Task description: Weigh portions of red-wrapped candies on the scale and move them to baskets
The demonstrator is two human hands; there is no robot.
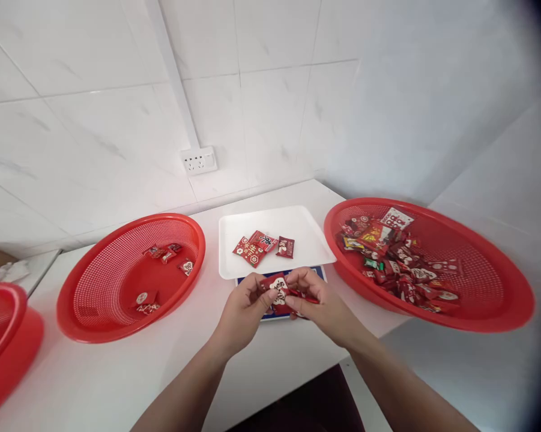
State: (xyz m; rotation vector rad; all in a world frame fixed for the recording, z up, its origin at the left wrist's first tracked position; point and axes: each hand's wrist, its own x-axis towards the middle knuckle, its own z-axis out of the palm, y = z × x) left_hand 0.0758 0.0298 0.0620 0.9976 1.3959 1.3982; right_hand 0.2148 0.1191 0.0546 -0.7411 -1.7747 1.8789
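Note:
Both hands meet just in front of a white tray (232,267). Pinched between the thumb and fingers of my left hand (246,309) is a red snack packet (278,288) with white lettering. My right hand (319,303) has its fingers closed round more red packets (304,307) beside it, partly hidden by the fingers. Under the hands lies a blue-and-white item (317,273), mostly covered. On the white tray sit a large red packet (251,251), another partly behind it, and a small dark red packet (285,247).
A red basket (490,288) at the right holds a pile of wrapped snacks (400,258). The left red basket (103,276) holds several small packets (164,253). Another red basket (18,354) stands at the far left edge. A wall socket (199,161) is behind the table.

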